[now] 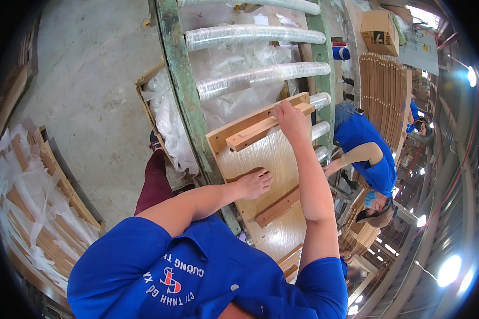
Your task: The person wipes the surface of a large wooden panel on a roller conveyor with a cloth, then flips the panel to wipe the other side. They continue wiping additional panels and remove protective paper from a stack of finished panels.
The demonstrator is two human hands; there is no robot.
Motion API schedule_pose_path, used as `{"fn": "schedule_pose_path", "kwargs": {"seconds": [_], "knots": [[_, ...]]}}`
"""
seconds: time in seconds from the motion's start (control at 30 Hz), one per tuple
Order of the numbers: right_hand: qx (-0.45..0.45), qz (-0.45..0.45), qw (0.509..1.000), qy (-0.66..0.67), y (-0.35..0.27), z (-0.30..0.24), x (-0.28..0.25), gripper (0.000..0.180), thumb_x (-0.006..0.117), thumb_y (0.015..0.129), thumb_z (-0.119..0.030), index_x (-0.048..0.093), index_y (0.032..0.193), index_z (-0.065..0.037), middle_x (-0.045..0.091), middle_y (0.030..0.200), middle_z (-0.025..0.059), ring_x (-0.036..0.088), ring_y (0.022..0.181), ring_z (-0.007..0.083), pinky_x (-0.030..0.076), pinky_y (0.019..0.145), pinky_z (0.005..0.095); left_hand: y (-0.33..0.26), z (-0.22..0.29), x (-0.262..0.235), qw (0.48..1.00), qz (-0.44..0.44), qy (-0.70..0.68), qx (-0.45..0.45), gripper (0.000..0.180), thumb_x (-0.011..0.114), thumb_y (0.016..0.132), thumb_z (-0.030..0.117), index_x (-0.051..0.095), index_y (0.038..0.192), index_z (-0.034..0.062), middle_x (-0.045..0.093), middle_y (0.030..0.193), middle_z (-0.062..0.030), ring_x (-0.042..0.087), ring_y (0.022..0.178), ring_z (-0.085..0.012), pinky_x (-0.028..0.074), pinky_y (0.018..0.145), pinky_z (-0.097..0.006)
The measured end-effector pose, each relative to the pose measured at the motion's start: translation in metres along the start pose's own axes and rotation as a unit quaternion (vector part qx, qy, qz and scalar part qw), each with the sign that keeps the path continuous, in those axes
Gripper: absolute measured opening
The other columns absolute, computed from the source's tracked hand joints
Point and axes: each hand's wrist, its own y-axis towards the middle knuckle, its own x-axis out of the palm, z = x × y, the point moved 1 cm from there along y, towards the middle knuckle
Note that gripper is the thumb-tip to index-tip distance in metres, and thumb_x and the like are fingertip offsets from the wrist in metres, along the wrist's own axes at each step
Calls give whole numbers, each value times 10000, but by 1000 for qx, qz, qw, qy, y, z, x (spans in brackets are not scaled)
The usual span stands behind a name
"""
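Observation:
A pale wooden panel (pixel 282 234) with a shiny face and a raised wooden edge lies on the roller conveyor in front of me. My right hand (pixel 289 116) is closed around a wooden bar (pixel 250 136) near the panel's far edge. Further along, my left hand (pixel 255 183) rests over the panel's face with its fingers loosely stretched out, holding nothing. A second, darker wooden bar (pixel 278 206) lies across the panel, nearer my body than the left hand.
Plastic-wrapped rollers (pixel 261 80) run between green metal rails (pixel 181 85). Below them sits a bin of white plastic sheeting (pixel 167 117). A co-worker (pixel 370 149) in blue reaches toward the conveyor from the right. Stacked boards (pixel 380 101) carry a cardboard box (pixel 379 33). Wrapped wood (pixel 34 196) lies at left.

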Motion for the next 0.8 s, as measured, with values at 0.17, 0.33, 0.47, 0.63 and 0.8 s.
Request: {"fn": "schedule_pose_path", "kwargs": {"seconds": [0.17, 0.33, 0.47, 0.63, 0.8], "knots": [[-3, 3, 1000, -5, -3, -3, 2, 262, 484, 866, -300, 507, 789, -50, 599, 697, 192, 576, 693, 387, 438, 623, 486, -2, 1, 1, 1000, 1, -7, 4, 320, 435, 817, 179, 555, 1072, 27, 464, 1254, -131, 362, 1224, -284, 235, 1054, -437], [1, -12, 1000, 23, -12, -21, -1, 258, 491, 864, -304, 507, 788, -58, 596, 694, 187, 575, 693, 385, 437, 617, 482, -1, -1, 0, 1000, -11, -7, 4, 307, 445, 810, 178, 559, 1056, 35, 468, 1246, -128, 361, 1221, -283, 226, 1058, -436], [-25, -25, 999, 19, -21, -41, 0, 247, 512, 858, -297, 503, 787, -61, 594, 681, 176, 577, 684, 377, 440, 600, 473, -2, 1, 2, 1000, 0, -2, -1, 300, 456, 806, 182, 562, 1051, 44, 471, 1241, -122, 349, 1229, -280, 217, 1062, -435], [-85, -39, 995, 28, -32, -61, 16, 239, 522, 857, -279, 494, 782, -54, 584, 632, 167, 579, 628, 365, 450, 565, 457, -1, 2, 4, 999, -52, 12, 2, 306, 432, 833, 207, 562, 1071, 65, 434, 1293, -98, 302, 1263, -272, 168, 1076, -444], [-130, -53, 989, 36, -42, -89, 21, 246, 522, 855, -270, 478, 753, -51, 565, 567, 153, 574, 564, 347, 452, 539, 449, -1, 2, 8, 999, -39, 16, -3, 322, 430, 834, 210, 552, 1101, 77, 424, 1305, -86, 277, 1281, -253, 160, 1078, -439]]}}
